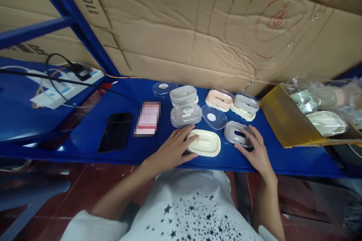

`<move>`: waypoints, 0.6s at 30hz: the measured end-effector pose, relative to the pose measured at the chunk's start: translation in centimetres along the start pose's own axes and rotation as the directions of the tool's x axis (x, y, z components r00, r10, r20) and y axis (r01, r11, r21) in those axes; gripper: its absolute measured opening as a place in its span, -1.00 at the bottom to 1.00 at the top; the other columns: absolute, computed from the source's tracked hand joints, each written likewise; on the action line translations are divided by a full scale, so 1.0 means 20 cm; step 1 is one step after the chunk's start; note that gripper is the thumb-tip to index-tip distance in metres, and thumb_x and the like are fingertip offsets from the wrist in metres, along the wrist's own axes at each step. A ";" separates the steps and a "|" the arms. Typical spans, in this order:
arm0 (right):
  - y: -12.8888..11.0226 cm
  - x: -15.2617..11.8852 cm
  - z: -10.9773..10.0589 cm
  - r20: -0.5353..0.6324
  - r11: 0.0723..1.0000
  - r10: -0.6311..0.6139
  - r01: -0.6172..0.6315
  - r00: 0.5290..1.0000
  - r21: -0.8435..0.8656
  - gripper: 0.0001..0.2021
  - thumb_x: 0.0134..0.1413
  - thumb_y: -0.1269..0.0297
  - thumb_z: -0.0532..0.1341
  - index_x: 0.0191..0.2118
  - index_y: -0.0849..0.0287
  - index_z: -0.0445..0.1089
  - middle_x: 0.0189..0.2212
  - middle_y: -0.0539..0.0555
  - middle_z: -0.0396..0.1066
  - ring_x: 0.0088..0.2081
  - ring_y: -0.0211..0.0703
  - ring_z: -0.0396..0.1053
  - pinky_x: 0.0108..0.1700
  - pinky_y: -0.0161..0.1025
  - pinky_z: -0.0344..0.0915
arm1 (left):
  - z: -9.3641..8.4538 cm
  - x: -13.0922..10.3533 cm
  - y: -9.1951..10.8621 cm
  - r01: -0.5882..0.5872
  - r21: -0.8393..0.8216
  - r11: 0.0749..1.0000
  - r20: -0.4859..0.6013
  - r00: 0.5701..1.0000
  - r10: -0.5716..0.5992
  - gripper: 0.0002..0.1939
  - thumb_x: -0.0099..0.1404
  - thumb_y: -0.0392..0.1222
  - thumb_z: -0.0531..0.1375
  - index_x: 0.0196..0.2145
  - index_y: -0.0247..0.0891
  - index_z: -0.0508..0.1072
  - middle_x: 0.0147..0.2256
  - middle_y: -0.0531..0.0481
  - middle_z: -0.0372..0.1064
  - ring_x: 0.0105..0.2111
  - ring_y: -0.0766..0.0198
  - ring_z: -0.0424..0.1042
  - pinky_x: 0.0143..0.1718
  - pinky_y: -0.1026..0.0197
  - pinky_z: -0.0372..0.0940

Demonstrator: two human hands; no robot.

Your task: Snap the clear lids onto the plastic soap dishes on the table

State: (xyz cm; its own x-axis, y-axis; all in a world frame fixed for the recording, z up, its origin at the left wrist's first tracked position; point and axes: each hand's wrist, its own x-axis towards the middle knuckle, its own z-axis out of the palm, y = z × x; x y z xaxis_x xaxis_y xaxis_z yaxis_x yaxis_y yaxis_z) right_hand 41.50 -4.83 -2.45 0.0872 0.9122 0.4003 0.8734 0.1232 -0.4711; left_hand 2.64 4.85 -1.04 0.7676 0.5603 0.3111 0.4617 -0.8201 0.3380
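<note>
Currently both hands are at work over a blue bench point(87, 130), close to its near edge. The left hand point(177, 145) grips the left end of a cream oval dish point(207, 144), index finger over the rim and thumb at the near side. The dish is directly in front of the body, hollow upward, with a raised ridge along its middle. The right hand point(257, 154) spans the right end of a grey slotted dish point(232, 132), thumb near, fingers on the far side; its dark slot shows between them. The two dishes lie near each other, apart. Cannot tell whether either is slightly raised.

Just behind them: a clear oval lid point(221, 121) with a white round label. To its left, a grey dish under a clear cover point(185, 117), also labelled; behind that, a second grey dish point(183, 96) on a cream base. Farther right, a peach slotted dish point(219, 102) beside another grey one point(246, 106), both over cream bases. Another labelled lid point(158, 90) lies at the back left.

Left side: dark phone point(115, 131), lit phone point(147, 118), white power strip point(62, 92). Right side: open carton point(274, 120) of plastic-wrapped pieces point(326, 123). Cardboard sheeting point(169, 26) backs the bench.
</note>
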 end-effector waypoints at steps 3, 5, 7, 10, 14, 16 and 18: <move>0.00 0.01 -0.01 -0.065 0.998 -0.042 0.045 0.997 0.043 -0.51 0.32 -0.09 0.43 0.28 -0.10 0.55 0.43 0.19 0.38 0.42 0.32 0.37 0.41 0.36 0.36 | -0.01 0.00 0.00 -0.028 0.007 1.000 -0.011 1.000 0.028 -0.49 0.56 0.11 0.29 0.30 -0.21 0.40 0.43 -0.33 0.28 0.37 -0.17 0.36 0.34 -0.25 0.35; 0.00 0.00 -0.03 -0.111 0.994 -0.061 0.070 0.992 0.083 -0.60 0.36 0.01 0.42 0.23 -0.08 0.58 0.32 0.18 0.52 0.32 0.27 0.49 0.35 0.31 0.43 | -0.01 0.00 0.00 -0.063 0.016 0.998 -0.026 0.998 0.063 -0.54 0.57 0.13 0.27 0.24 -0.20 0.44 0.37 -0.29 0.36 0.33 -0.13 0.41 0.30 -0.23 0.37; 0.00 -0.01 -0.04 -0.127 0.991 -0.083 0.096 0.988 0.098 -0.64 0.38 0.08 0.41 0.22 -0.05 0.59 0.22 0.18 0.60 0.24 0.25 0.55 0.30 0.26 0.48 | 0.00 0.00 0.00 -0.083 0.041 0.996 -0.038 0.996 0.085 -0.58 0.58 0.11 0.26 0.21 -0.19 0.46 0.36 -0.29 0.38 0.31 -0.15 0.42 0.27 -0.24 0.37; -0.04 -0.02 -0.04 -0.105 0.985 -0.146 0.155 0.984 0.080 -0.63 0.36 0.14 0.43 0.22 -0.04 0.59 0.16 0.18 0.63 0.18 0.24 0.59 0.22 0.23 0.52 | 0.01 0.00 0.00 -0.087 0.063 0.994 -0.037 0.995 0.089 -0.63 0.58 0.05 0.26 0.19 -0.20 0.47 0.36 -0.30 0.37 0.30 -0.18 0.42 0.25 -0.26 0.38; -0.21 0.00 0.01 -0.164 0.960 -0.255 0.270 0.953 0.072 -0.55 0.35 0.15 0.44 0.30 -0.04 0.53 0.20 0.20 0.59 0.21 0.29 0.54 0.20 0.27 0.51 | 0.01 0.00 0.00 -0.066 0.025 0.997 -0.026 0.997 0.067 -0.57 0.59 0.04 0.24 0.27 -0.20 0.40 0.35 -0.28 0.39 0.33 -0.16 0.40 0.28 -0.24 0.38; -0.32 0.01 0.06 -0.159 0.932 -0.324 0.343 0.933 0.115 -0.50 0.34 0.16 0.43 0.34 -0.03 0.49 0.25 0.23 0.55 0.25 0.31 0.50 0.21 0.30 0.50 | 0.01 0.00 0.00 -0.036 -0.021 0.999 -0.024 0.999 0.036 -0.45 0.58 0.07 0.26 0.37 -0.22 0.31 0.36 -0.30 0.38 0.36 -0.16 0.39 0.31 -0.24 0.37; -0.41 0.02 0.12 -0.107 0.910 -0.379 0.391 0.919 0.139 -0.46 0.33 0.21 0.43 0.37 -0.01 0.44 0.29 0.24 0.51 0.28 0.30 0.48 0.23 0.32 0.49 | 0.01 -0.01 0.00 0.000 -0.076 0.997 -0.025 1.000 -0.002 -0.32 0.56 0.10 0.28 0.45 -0.23 0.20 0.39 -0.34 0.34 0.38 -0.17 0.38 0.33 -0.25 0.37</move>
State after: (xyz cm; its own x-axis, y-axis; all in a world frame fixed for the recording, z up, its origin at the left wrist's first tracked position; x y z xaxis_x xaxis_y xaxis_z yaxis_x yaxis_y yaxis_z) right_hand 33.21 -4.55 -0.20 -0.1998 0.7499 0.6307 0.7618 0.5237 -0.3814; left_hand 2.59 4.79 -1.22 0.7552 0.5647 0.3329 0.4263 -0.8089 0.4049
